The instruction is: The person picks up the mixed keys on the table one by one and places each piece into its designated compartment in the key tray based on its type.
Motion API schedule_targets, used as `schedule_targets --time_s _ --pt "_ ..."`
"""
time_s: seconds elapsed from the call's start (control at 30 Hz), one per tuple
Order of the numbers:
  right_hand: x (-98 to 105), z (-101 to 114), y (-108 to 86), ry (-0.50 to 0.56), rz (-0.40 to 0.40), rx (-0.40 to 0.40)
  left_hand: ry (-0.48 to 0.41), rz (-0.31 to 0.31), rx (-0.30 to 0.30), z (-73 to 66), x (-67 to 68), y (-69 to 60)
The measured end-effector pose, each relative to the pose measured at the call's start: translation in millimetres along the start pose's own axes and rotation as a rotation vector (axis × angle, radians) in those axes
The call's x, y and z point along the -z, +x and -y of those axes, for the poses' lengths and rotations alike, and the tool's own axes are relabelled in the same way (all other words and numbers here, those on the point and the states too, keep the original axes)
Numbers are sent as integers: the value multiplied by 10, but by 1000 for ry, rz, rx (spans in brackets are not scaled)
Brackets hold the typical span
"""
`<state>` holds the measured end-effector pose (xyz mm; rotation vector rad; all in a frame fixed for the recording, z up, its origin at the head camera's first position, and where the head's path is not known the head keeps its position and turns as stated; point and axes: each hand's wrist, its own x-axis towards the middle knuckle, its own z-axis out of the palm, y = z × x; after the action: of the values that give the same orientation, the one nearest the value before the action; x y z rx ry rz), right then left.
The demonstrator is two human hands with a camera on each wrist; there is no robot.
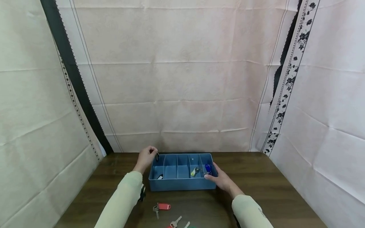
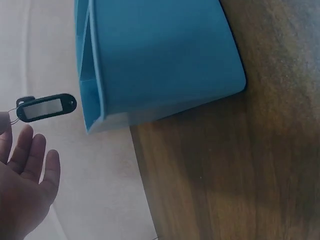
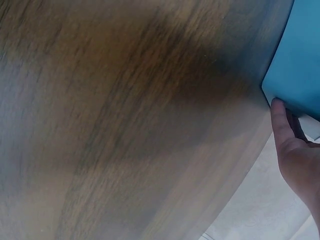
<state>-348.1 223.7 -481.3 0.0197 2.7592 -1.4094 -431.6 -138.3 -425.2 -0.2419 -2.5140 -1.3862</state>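
Note:
A blue box [image 1: 182, 184] with several compartments stands on the table. Above its left end, the left hand [image 1: 146, 158] pinches the ring of a black key tag [image 1: 157, 156]; in the left wrist view that tag [image 2: 46, 107] hangs beside the box's rim, the hand's [image 2: 27, 185] other fingers loosely bent. The right hand [image 1: 223, 181] holds the box's right end, thumb at the front; in the right wrist view a finger of the hand [image 3: 297, 162] touches the box's side. A blue tag [image 1: 208, 168] lies in the rightmost compartment, a yellow-green tag [image 1: 194, 172] beside it, a white tag [image 1: 160, 177] in the leftmost.
On the wooden table [image 1: 265, 186], in front of the box, lie a red tag [image 1: 164, 206] with keys and, at the bottom edge, further keys [image 1: 176, 222] with red and green parts. Pale cloth [image 1: 182, 79] hangs behind the table and on both sides.

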Motion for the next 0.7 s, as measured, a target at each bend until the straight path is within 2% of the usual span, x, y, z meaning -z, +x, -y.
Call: schedule_targets --time_s 0.37,0.7 --pt "-2 -1 -17 20 -4 0 9 20 4 29 -82 -78" --pt "2 -11 -3 21 1 -9 17 18 3 43 -70 -117"
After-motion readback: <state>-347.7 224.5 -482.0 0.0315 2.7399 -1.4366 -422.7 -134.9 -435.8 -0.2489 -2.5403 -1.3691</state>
